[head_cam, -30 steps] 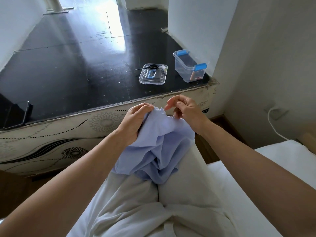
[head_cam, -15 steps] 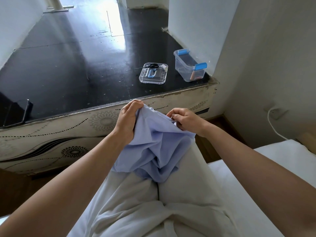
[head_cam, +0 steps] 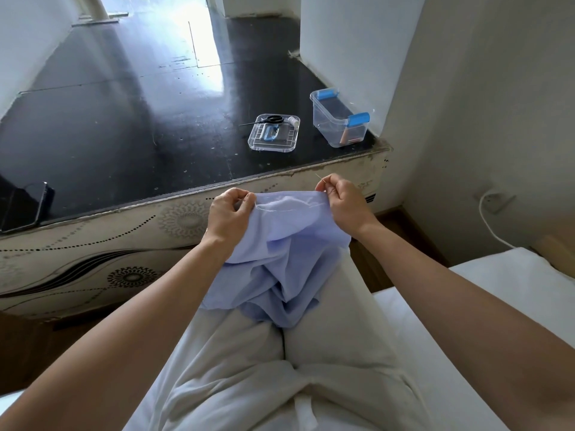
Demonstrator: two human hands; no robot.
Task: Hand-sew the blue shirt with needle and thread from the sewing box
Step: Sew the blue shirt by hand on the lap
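Left hand (head_cam: 230, 209) pinches one end of the blue shirt (head_cam: 280, 250) edge, centre frame. Right hand (head_cam: 340, 200) pinches the other end, with the needle (head_cam: 320, 178) between its fingertips.

Change: the hands were close and the cloth bunched; now they are apart and the edge is taut, with pale thread (head_cam: 273, 209) lying along it. Likely a stitch pulled snug, sewing under way.

Upper right: open sewing box (head_cam: 337, 119), with the lid tray (head_cam: 273, 144) and scissors (head_cam: 270, 119) beside it. Phone (head_cam: 28, 206) far left. Loose folds on the lap may snag the thread.
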